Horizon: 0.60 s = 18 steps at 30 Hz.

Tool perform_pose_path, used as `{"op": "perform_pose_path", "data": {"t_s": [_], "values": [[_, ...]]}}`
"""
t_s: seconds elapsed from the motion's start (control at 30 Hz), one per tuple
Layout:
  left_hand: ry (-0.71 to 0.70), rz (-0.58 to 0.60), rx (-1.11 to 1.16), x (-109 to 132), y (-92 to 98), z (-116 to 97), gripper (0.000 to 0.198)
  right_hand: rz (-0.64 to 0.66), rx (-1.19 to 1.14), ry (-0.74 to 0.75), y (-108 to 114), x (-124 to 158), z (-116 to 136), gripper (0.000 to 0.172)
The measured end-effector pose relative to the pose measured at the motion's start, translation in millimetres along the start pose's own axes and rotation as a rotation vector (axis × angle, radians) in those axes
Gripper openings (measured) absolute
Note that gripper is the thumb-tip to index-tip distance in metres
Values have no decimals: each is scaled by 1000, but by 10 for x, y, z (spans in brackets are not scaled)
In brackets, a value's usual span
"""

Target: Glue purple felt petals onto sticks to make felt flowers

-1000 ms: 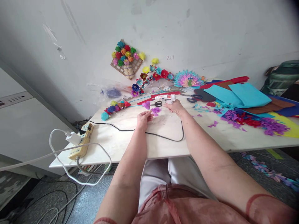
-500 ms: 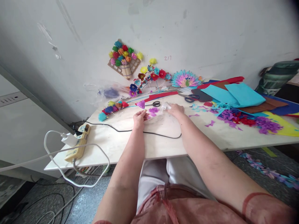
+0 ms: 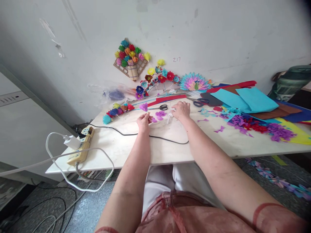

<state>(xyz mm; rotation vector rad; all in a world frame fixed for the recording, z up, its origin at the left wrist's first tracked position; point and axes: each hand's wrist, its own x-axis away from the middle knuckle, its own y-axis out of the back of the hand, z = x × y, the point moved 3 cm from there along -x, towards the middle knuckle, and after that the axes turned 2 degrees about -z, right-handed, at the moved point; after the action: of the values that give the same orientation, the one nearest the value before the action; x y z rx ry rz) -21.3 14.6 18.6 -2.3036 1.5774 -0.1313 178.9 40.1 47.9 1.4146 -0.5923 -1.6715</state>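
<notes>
My left hand (image 3: 143, 121) is closed in a pinch on the thin stem of a small purple paper flower (image 3: 145, 106), held just above the white table (image 3: 136, 152). My right hand (image 3: 181, 110) lies further right with its fingers curled over a white glue gun (image 3: 170, 115), whose tip points down to the left near the tabletop. Loose purple petals (image 3: 160, 114) lie on the table between the two hands. Black-handled scissors (image 3: 162, 107) rest just behind the petals.
A black cable (image 3: 167, 140) loops across the table in front of my hands. A power strip (image 3: 82, 152) with a white charger (image 3: 70, 142) sits at the left edge. Cyan felt sheets (image 3: 245, 98), paper scraps (image 3: 257, 125) and a second pair of scissors (image 3: 200, 103) lie to the right, finished paper flowers (image 3: 160, 76) by the wall.
My right hand has lowered the glue gun from a raised position down to the table beside the petals. My left hand has stayed put with the flower.
</notes>
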Motion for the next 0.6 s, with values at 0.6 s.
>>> {"op": "perform_pose_path", "data": {"t_s": [0.6], "values": [[-10,-13,-15,-29,0,31,35,172,70,555,-185,193,631,23]]}}
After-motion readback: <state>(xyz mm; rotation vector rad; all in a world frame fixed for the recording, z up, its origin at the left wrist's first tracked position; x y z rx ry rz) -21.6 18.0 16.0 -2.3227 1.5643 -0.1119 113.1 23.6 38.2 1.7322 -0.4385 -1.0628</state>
